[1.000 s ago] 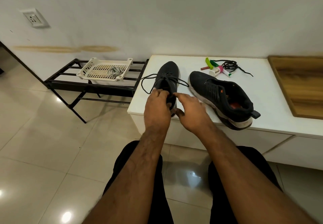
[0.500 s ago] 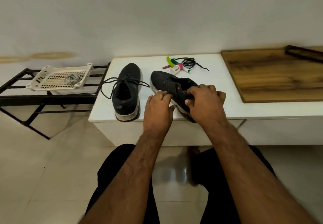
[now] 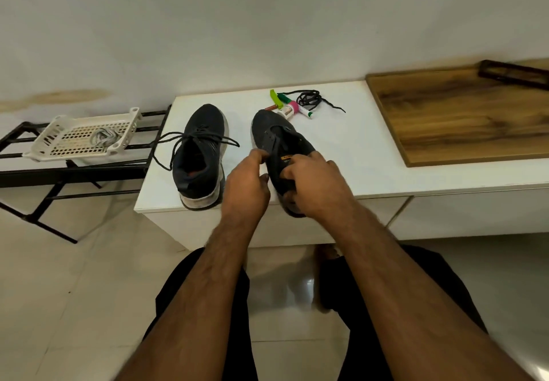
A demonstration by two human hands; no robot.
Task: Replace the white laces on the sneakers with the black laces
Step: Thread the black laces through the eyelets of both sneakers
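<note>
Two dark sneakers stand on the white bench (image 3: 365, 149). The left sneaker (image 3: 199, 155) carries a black lace with loose ends spread to both sides. The right sneaker (image 3: 279, 140) has no lace and points away from me. My right hand (image 3: 318, 187) grips its heel and tongue area. My left hand (image 3: 246, 184) holds its left side with curled fingers. A loose black lace (image 3: 310, 99) lies bundled at the back of the bench. Pale laces (image 3: 102, 137) lie in a white basket (image 3: 59, 146).
Small items, a green clip (image 3: 274, 98) and markers (image 3: 297, 109), lie beside the loose lace. A wooden board (image 3: 463, 116) covers the bench's right part. The basket sits on a black metal rack (image 3: 71, 169) at the left. Tiled floor lies below.
Both hands left the laced left sneaker and took hold of the unlaced right sneaker, turning it so its toe points away from me. My head turned to the right.
</note>
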